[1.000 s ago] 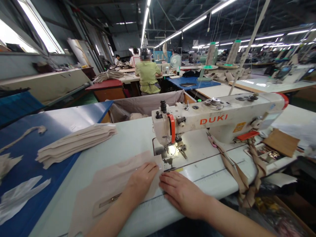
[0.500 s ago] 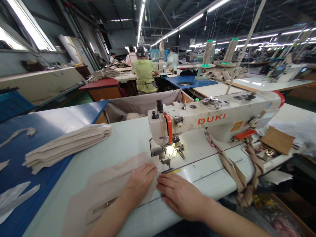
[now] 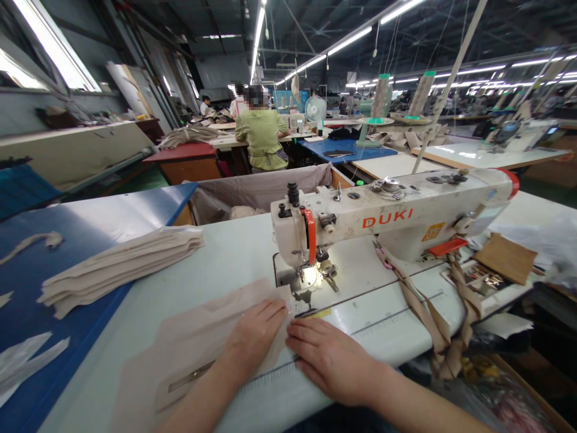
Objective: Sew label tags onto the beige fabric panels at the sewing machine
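A beige fabric panel (image 3: 198, 322) lies on the pale table, in front of and left of the sewing machine (image 3: 387, 210). Set into its near part is a slot with a metal zipper (image 3: 193, 376), partly behind my left forearm. My left hand (image 3: 256, 331) rests on the panel near its right end, fingers together and bent down onto the cloth. Close beside it, my right hand (image 3: 331, 358) holds the panel's right edge with its fingers pressed together; the thumb is hidden. Both hands are just short of the lit needle area (image 3: 309, 276), and the fabric is not under the presser foot.
Stacked beige fabric strips (image 3: 126, 264) lie at left, across the blue table (image 3: 27, 240). Pink-handled snips (image 3: 383, 255) and hanging tan straps (image 3: 424, 307) are at right, near a parts tray (image 3: 484, 276). Behind stands a cloth-lined bin (image 3: 252, 189); a co-worker (image 3: 261, 135) sits farther back.
My hands and the fabric panel stay almost in place. The co-worker's left arm has shifted slightly outward, and the view has moved a touch.
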Available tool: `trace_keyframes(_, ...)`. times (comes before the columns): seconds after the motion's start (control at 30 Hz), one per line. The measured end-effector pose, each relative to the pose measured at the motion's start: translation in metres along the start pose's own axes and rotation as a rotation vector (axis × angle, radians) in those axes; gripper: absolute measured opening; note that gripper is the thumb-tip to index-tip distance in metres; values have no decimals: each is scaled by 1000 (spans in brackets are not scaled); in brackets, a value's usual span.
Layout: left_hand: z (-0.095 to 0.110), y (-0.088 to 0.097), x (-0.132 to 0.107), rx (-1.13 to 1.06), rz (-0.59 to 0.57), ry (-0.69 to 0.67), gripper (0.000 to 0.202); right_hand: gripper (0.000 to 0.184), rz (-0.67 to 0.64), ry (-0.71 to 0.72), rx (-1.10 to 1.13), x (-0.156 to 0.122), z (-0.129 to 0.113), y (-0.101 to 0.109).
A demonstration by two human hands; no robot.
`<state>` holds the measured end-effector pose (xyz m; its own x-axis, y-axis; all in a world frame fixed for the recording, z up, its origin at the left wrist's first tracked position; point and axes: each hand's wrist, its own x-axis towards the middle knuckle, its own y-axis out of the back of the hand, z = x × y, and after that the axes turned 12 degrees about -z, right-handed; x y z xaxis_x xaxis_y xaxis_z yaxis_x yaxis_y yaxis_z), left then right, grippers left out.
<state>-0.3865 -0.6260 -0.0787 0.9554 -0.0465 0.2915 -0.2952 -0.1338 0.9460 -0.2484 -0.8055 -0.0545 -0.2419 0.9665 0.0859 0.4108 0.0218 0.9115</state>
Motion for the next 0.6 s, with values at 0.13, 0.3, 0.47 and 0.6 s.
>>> trace_keyframes(0.13, 1, 3, 2, -15, 11, 3, 36, 35, 2, 7, -5, 1, 1, -1)
trace_keyframes(0.3, 3, 7, 5, 1, 36, -5, 35, 36, 8, 7, -6, 0, 0, -3)
trace_keyframes(0.47, 2, 3, 3, 9, 31, 8, 36, 33, 34, 36, 12, 0, 4, -2)
trace_keyframes(0.6, 4, 4, 2, 8, 37, 7, 38, 25, 79, 7, -7, 10, 15, 4)
